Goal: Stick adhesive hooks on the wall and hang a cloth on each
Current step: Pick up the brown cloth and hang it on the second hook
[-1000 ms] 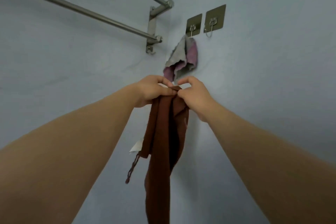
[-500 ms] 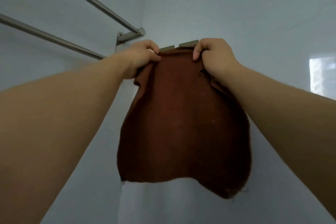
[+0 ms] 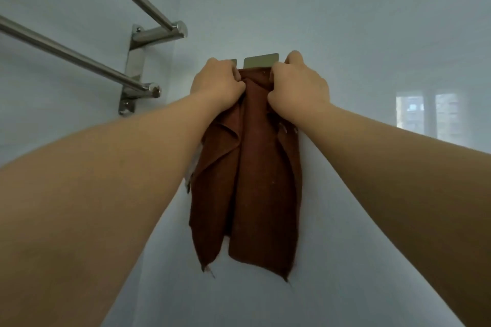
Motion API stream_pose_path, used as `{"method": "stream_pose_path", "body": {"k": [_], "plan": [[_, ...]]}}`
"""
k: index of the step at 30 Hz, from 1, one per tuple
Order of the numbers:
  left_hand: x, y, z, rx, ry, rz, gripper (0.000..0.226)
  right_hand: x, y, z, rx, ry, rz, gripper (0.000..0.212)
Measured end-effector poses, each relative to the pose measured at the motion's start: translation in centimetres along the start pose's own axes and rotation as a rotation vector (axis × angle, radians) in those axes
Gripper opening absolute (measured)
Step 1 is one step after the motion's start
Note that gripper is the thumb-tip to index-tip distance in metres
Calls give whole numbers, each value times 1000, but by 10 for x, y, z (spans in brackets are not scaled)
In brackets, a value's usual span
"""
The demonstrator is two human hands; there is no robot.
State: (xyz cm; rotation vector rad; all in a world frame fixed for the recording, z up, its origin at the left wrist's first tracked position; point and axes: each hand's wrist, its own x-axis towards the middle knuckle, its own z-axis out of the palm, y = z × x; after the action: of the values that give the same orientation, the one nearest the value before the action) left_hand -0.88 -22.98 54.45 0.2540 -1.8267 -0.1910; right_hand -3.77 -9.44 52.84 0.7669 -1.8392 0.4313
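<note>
- Your left hand (image 3: 216, 85) and right hand (image 3: 297, 87) both pinch the top edge of the brown cloth (image 3: 252, 180), fingers curled into the fabric.
- That edge sits just below the hook plate (image 3: 261, 60) and hides its hook.
- 0.5 s ago you held the cloth spread wide; now your hands are closer together and it hangs in folds.
- You are probably seating it on hook 2; I cannot tell whether it has caught.

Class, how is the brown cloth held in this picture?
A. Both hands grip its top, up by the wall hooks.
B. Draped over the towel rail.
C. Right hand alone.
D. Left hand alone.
A: the left hand and the right hand each grip the top edge of the brown cloth, just below the adhesive hook plate.
</note>
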Motion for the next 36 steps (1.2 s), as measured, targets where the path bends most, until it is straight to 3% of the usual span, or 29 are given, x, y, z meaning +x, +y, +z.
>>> {"method": "stream_pose_path", "body": {"k": [7, 14, 18, 21, 28, 34, 36], "plan": [[-17, -9, -10, 38, -127, 38, 13, -8, -9, 5, 92, -73, 91, 28], [-35, -11, -17, -6, -228, 34, 28, -18, -13, 8, 255, -158, 212, 20], [-45, -4, -18, -173, -310, -63, 37, -23, -13, 8, 578, -212, 345, 19], [-51, -5, -17, -100, -379, -58, 32, -29, -16, 8, 838, -302, 454, 12], [-73, 2, -19, -140, -276, -75, 38, -44, -14, 2, 901, -157, 490, 8], [-96, 9, -31, -56, 87, -239, 24, -66, -20, 2, 957, -135, 470, 12], [-106, 7, -36, -71, 104, -273, 19, -78, -27, 2, 986, -133, 448, 14]]}}
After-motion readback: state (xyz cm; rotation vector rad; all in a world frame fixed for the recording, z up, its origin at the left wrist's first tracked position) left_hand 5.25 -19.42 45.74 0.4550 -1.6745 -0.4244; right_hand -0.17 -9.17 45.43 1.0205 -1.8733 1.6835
